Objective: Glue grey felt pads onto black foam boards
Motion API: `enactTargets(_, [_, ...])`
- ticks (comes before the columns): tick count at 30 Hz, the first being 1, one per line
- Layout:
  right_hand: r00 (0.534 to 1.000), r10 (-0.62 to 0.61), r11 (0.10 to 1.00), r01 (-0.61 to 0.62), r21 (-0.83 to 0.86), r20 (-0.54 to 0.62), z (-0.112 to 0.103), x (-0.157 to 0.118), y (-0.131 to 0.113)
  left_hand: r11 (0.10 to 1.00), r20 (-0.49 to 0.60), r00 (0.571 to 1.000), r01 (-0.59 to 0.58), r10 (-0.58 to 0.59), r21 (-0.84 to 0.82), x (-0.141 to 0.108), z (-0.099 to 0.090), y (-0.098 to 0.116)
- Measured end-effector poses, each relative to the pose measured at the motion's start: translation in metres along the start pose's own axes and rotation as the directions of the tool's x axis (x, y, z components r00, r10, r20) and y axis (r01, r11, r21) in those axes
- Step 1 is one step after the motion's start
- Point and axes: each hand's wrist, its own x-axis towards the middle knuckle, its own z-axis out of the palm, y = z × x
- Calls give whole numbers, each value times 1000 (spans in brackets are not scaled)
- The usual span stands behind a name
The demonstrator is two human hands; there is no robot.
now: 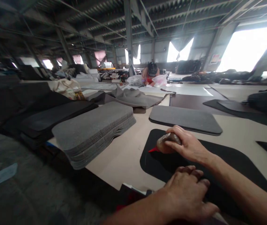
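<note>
My right hand (pixel 182 142) is wrapped round a brownish squeeze bottle (pixel 165 144) with a red pointed nozzle. The bottle is tipped to the left, and its nozzle points at the left part of a black rounded-corner sheet (pixel 152 142). A faint pale line shows on the sheet below the nozzle tip. Whether the tip touches the surface, I cannot tell. Nearer to me, my left hand (pixel 186 190) rests palm down on the same sheet, fingers spread and thumb out to the right. Both forearms cover part of the sheet.
A tall stack of grey rounded sheets (pixel 96 125) stands at the table's left edge. Beyond the black sheet lies a lower stack (pixel 185 118). Crumpled grey material (pixel 133 97) is farther back. Dark pieces (pixel 264 104) lie at right. Another person (pixel 150 73) bends over the far table.
</note>
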Motion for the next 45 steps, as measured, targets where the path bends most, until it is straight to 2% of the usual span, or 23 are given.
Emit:
enactTargets(4, [1000, 20, 997, -22, -80, -24, 4, 11, 11, 1000, 1, 1000, 19, -19, 3, -2, 2, 1])
enactTargets(9, [996, 55, 960, -74, -271, -76, 8, 37, 31, 1000, -12, 1000, 14, -14, 5, -3, 4, -1])
enactTargets(17, [983, 142, 891, -177, -418, -114, 0, 54, 47, 1000, -16, 1000, 17, -17, -12, -4, 5, -2])
enactTargets(21, [971, 186, 899, -229, -372, -149, -2, 55, 46, 1000, -38, 999, 23, -24, -10, -4, 7, -2])
enactTargets(25, [968, 180, 955, -214, -205, -172, -1, 47, 39, 1000, -32, 999, 17, -17, 1, -4, 5, -2])
enactTargets(28, [984, 139, 989, -144, -41, -110, -4, 34, 30, 1000, -16, 1000, 2, -1, 7, -4, 3, -1])
enactTargets(31, [991, 133, 986, -128, 106, -35, -10, 21, 17, 1000, -8, 1000, 5, -5, 4, -3, 3, -1])
enactTargets(35, [995, 90, 974, -99, 204, 53, -13, 12, -1, 1000, 5, 1000, 21, -21, -7, -1, 3, 0])
enactTargets(40, [993, 6, 987, -25, 161, 121, -7, 13, -15, 1000, 33, 999, 15, -15, -9, 1, 0, 0])
enactTargets(45, [995, -16, 998, 22, -58, 103, -7, 25, -7, 999, 38, 999, 20, -19, -32, 0, -2, 0])
